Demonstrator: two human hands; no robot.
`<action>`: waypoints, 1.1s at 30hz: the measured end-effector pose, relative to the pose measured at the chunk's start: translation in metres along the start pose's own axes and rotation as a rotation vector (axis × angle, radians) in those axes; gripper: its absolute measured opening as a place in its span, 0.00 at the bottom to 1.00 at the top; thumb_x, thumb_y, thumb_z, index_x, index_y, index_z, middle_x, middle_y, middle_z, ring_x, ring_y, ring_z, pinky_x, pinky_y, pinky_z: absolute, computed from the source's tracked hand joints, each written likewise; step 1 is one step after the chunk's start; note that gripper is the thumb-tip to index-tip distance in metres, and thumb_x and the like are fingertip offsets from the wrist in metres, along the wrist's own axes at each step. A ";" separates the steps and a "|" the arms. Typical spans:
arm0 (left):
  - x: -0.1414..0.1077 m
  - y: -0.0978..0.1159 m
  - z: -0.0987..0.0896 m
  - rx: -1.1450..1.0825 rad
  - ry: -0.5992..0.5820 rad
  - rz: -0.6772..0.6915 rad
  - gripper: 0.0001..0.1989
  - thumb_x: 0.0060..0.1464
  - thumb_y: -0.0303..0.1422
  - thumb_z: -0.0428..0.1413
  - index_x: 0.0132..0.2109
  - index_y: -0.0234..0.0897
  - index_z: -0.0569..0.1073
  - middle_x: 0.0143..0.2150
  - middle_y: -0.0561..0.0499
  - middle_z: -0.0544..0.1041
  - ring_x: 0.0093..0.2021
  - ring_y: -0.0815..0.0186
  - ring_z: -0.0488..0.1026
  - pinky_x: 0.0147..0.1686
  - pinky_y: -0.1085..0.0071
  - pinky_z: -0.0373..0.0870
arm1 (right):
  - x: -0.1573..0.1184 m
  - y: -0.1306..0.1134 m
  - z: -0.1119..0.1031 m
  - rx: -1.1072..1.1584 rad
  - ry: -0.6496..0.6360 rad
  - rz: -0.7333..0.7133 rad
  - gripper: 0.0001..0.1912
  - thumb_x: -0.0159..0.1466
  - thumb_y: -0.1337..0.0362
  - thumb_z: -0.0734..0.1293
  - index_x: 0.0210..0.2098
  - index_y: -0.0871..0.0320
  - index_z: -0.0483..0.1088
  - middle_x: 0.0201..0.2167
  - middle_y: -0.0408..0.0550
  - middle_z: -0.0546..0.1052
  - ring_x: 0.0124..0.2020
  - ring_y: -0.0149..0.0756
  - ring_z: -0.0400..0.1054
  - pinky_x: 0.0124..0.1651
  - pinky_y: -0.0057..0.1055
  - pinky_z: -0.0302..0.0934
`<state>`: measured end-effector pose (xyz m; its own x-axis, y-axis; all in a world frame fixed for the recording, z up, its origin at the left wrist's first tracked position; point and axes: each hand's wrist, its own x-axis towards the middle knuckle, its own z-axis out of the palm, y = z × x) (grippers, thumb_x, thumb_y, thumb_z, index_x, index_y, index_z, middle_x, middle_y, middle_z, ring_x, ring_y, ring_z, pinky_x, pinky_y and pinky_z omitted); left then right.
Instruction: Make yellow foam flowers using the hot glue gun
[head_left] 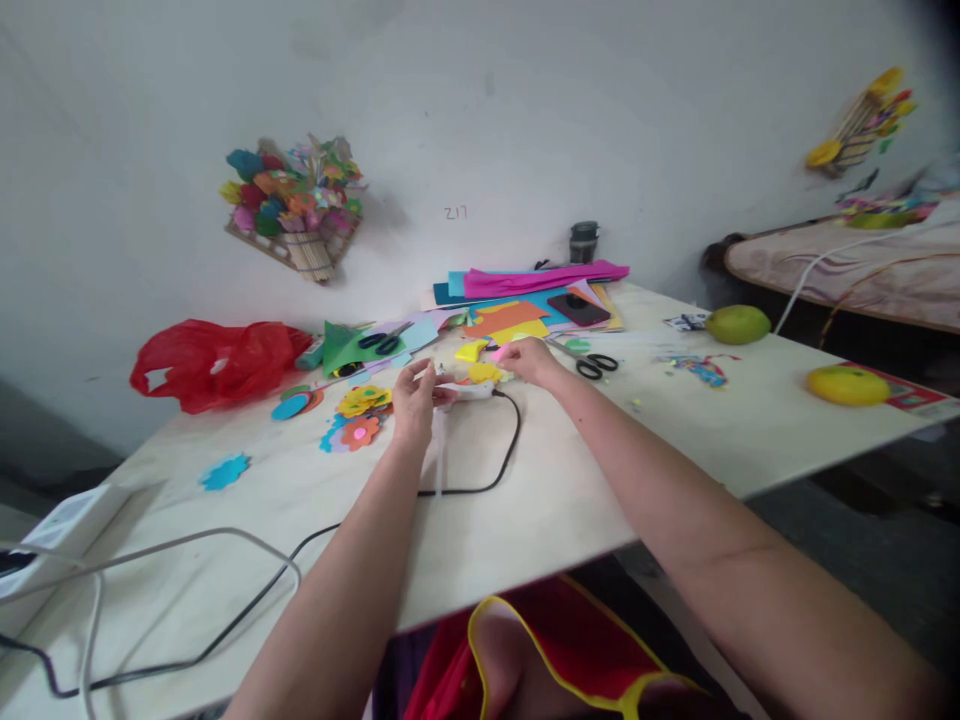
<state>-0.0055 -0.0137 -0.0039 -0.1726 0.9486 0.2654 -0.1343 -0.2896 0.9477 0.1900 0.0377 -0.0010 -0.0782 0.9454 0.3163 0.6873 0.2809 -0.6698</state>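
Observation:
My left hand [417, 400] is closed around a white hot glue gun [472, 391], whose black cord loops down over the table. A translucent glue stick [440, 455] sticks out below the gun toward me. To the right, my right hand [529, 360] has its fingers pinched together at a small pink paper piece [500, 353]. Yellow paper pieces [484, 372] lie just beside those fingertips. Left of my left hand are stacked yellow paper flowers [364, 401] and an orange paper flower [361, 432] with a pink centre.
Black-handled scissors [596, 366] lie right of my right hand; another pair of scissors [385, 340] rests on paper at the back. A red plastic bag [217, 365] is at left, near a blue flower cutout [225, 472]. A phone [578, 308] and mangoes [739, 324] are at right.

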 end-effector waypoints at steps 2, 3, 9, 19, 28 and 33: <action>0.000 0.000 0.000 -0.002 0.001 -0.002 0.23 0.44 0.43 0.57 0.43 0.32 0.64 0.27 0.48 0.76 0.19 0.69 0.71 0.22 0.72 0.68 | 0.001 0.003 0.001 -0.002 0.010 0.021 0.08 0.53 0.68 0.64 0.28 0.63 0.75 0.23 0.45 0.74 0.21 0.27 0.64 0.24 0.22 0.55; 0.000 0.000 0.000 -0.005 0.000 -0.003 0.23 0.44 0.43 0.57 0.43 0.32 0.64 0.27 0.48 0.76 0.19 0.69 0.71 0.23 0.72 0.68 | 0.002 0.004 0.001 0.014 0.005 0.049 0.09 0.54 0.69 0.63 0.29 0.63 0.75 0.24 0.45 0.75 0.20 0.27 0.64 0.23 0.23 0.55; 0.000 -0.001 0.000 -0.001 0.000 0.000 0.22 0.44 0.41 0.57 0.43 0.32 0.64 0.27 0.47 0.76 0.20 0.68 0.71 0.23 0.71 0.68 | -0.002 -0.007 0.001 -0.065 -0.031 0.043 0.18 0.58 0.55 0.62 0.26 0.63 0.74 0.20 0.46 0.73 0.19 0.28 0.63 0.23 0.24 0.54; 0.003 -0.006 -0.002 0.026 0.042 0.042 0.20 0.46 0.40 0.56 0.43 0.32 0.64 0.26 0.48 0.75 0.18 0.69 0.70 0.22 0.72 0.68 | 0.003 0.005 0.005 0.003 -0.012 0.092 0.15 0.59 0.70 0.57 0.38 0.63 0.74 0.28 0.48 0.76 0.21 0.27 0.64 0.26 0.23 0.55; 0.010 -0.018 -0.010 0.226 0.217 0.221 0.17 0.50 0.42 0.52 0.42 0.34 0.66 0.25 0.51 0.73 0.19 0.70 0.70 0.22 0.74 0.67 | -0.001 -0.004 0.004 -0.063 -0.042 -0.041 0.11 0.56 0.61 0.64 0.28 0.63 0.74 0.21 0.46 0.74 0.24 0.29 0.66 0.28 0.23 0.56; 0.012 -0.021 -0.013 0.227 0.229 0.201 0.18 0.49 0.43 0.52 0.41 0.34 0.66 0.25 0.51 0.73 0.19 0.71 0.70 0.21 0.74 0.67 | 0.000 0.003 0.005 0.003 -0.067 0.050 0.09 0.55 0.69 0.64 0.34 0.62 0.74 0.27 0.45 0.76 0.20 0.26 0.65 0.25 0.22 0.56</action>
<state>-0.0176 0.0024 -0.0226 -0.3909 0.8149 0.4279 0.1399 -0.4069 0.9027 0.1882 0.0394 -0.0065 -0.0920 0.9671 0.2373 0.6894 0.2339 -0.6856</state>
